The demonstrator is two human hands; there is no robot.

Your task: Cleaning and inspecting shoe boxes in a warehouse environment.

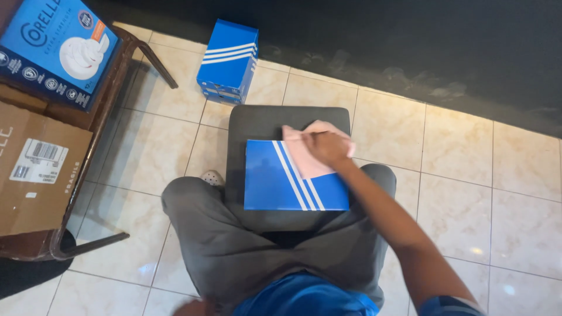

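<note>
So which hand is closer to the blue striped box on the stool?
Right. The right hand presses a pink cloth onto the blue striped box; the left hand isn't clearly in view.

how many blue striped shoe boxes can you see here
2. One blue striped box lies on the dark stool under the right hand and pink cloth; another stands on the floor beyond.

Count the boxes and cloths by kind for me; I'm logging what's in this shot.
Blue striped boxes: 2, one on the stool, one on the floor
Blue dish box: 1
Brown cardboard box: 1
Pink cloth: 1, under the right hand
Total: 5
</note>
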